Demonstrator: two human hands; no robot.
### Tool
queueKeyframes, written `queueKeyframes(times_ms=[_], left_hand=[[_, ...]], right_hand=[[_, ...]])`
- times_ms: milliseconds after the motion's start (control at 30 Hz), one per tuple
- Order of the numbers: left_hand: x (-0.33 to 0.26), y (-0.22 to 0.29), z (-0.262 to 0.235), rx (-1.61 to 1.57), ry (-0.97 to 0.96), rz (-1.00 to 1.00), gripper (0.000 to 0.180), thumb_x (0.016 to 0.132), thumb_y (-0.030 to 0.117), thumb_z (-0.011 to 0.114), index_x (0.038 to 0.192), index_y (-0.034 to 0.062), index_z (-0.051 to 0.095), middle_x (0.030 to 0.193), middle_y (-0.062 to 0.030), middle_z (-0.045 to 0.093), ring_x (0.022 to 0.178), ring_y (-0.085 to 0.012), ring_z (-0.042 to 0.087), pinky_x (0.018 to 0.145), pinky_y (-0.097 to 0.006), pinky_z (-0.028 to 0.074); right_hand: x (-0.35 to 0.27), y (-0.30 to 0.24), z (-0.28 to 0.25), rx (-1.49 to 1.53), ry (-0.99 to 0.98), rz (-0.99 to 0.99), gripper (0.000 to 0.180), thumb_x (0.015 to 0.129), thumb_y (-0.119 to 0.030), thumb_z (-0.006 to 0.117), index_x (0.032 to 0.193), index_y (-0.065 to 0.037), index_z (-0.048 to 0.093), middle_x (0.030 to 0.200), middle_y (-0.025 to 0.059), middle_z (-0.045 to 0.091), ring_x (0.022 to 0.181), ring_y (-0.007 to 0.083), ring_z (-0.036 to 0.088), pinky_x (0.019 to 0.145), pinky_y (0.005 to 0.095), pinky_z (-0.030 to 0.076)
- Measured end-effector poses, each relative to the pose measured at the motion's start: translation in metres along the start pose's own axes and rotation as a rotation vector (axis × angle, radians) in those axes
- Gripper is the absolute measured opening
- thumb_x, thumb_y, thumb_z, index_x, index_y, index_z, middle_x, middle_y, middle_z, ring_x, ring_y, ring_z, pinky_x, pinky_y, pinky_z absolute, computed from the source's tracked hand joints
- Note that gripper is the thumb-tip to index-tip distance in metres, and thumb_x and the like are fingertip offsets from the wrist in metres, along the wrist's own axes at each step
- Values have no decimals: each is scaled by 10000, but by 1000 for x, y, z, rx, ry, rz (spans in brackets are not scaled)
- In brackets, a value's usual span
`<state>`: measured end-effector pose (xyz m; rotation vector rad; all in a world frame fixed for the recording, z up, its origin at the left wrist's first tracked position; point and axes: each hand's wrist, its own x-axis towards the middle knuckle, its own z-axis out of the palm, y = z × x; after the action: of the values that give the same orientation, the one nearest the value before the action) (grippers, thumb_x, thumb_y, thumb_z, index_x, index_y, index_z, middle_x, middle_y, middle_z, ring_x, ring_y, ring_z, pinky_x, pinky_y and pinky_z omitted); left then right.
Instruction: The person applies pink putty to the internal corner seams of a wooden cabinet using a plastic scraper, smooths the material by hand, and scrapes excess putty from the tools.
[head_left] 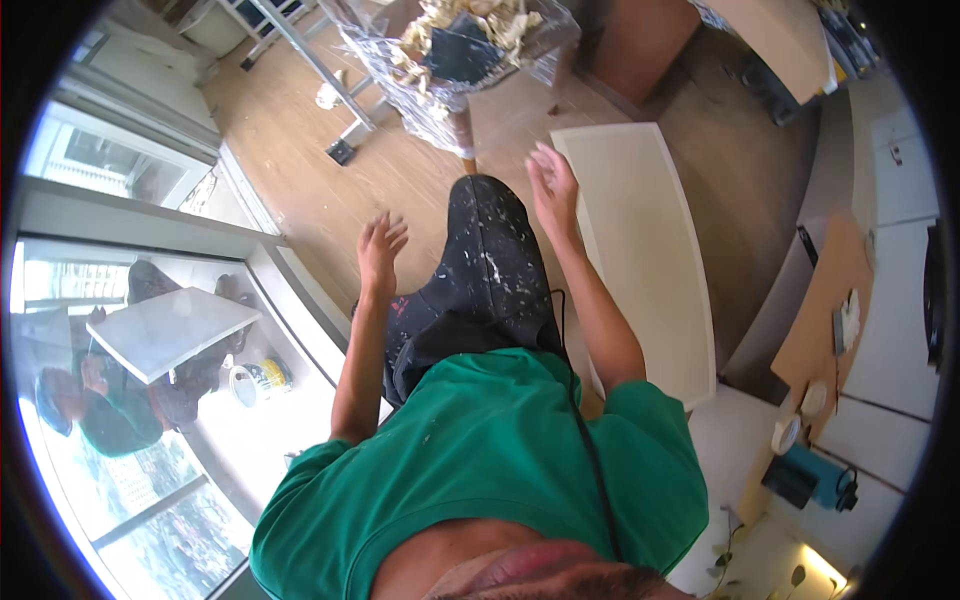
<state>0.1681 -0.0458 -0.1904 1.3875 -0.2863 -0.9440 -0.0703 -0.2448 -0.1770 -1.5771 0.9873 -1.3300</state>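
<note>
My left hand [382, 250] is held in the air on the left with its fingers apart and nothing in it. My right hand [553, 190] is raised further forward, its fingers slightly bent and partly spread, also holding nothing. Nearest to the right hand is a long pale panel [645, 250] with a lighter border, its far left corner close by the wrist. I cannot tell whether hand and panel touch. Between the hands stretches my leg in dark, paint-spattered trousers [490, 240].
Ahead stands a plastic-wrapped surface [430, 115] heaped with crumpled yellowish scraps [515, 30] and a dark sheet [463, 50]. A metal frame [320, 75] rests on the wood floor [290, 150]. Window glass at left shows a paint bucket [258, 382]. A teal bottle [825, 478] lies right.
</note>
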Motion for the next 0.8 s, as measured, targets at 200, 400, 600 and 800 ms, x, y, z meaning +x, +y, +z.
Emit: queueKeyframes(times_ms=[200, 400, 600, 800], left_hand=[[-28, -24, -43, -85, 229, -51, 475, 1020, 283, 555, 1377, -24, 488, 1238, -155, 640, 1077, -243, 635, 935, -360, 510], [-13, 9, -16, -52, 168, -8, 381, 1020, 251, 545, 1315, 9, 539, 1135, -107, 666, 973, -182, 654, 867, -324, 526], [-9, 18, 17, -99, 36, -25, 345, 1026, 250, 538, 1291, 28, 547, 1123, -81, 658, 1001, -181, 642, 889, -328, 516], [-14, 5, 13, -122, 43, -71, 399, 1037, 284, 523, 1326, 10, 521, 1128, -73, 644, 1031, -186, 630, 921, -341, 503]], right_hand=[[126, 44, 97, -217, 167, -67, 593, 821, -422, 802, 1194, 9, 639, 1011, 159, 640, 941, 313, 609, 842, 440, 496], [129, 22, 144, -403, 370, 95, 658, 725, -535, 833, 1137, -41, 692, 1055, 180, 620, 1036, 379, 564, 904, 478, 461], [137, 10, 160, -373, 413, 269, 521, 692, -374, 877, 1083, -89, 686, 1114, 148, 612, 1092, 377, 541, 929, 503, 451], [142, 14, 165, 272, 346, 36, 369, 799, -85, 803, 1065, -2, 562, 961, 109, 660, 870, 234, 638, 782, 361, 510]])
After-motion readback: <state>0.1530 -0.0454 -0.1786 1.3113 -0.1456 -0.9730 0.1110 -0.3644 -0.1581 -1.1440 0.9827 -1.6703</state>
